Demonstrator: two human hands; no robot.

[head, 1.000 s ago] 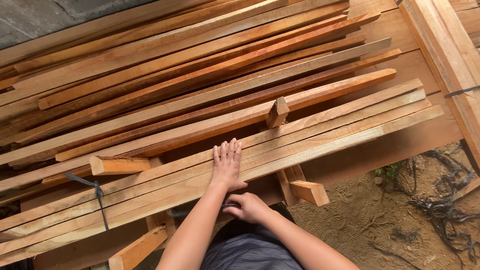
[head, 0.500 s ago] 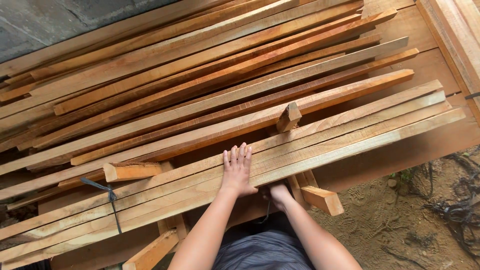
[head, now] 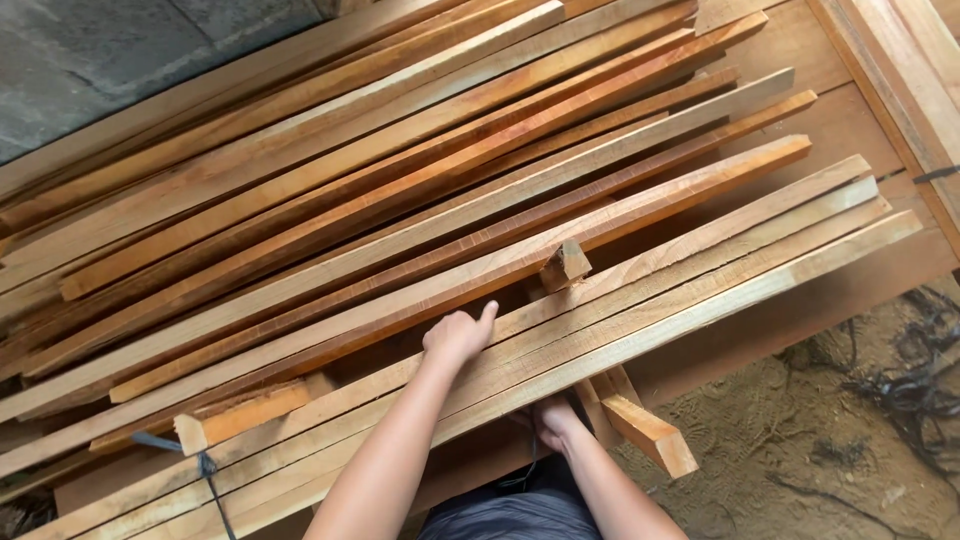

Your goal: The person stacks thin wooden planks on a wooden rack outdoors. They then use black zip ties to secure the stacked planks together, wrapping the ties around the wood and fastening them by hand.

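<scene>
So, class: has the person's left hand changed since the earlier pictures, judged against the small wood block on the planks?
Yes. The left hand lay flat on the near planks; now it has curled over their far edge, below-left of the small wood block.

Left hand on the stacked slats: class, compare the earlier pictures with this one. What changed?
The left hand, flat with spread fingers before, has curled over the far edge of the pale slats. The right hand has slipped beneath them. The small wood block and the reddish slats stayed put.
</scene>
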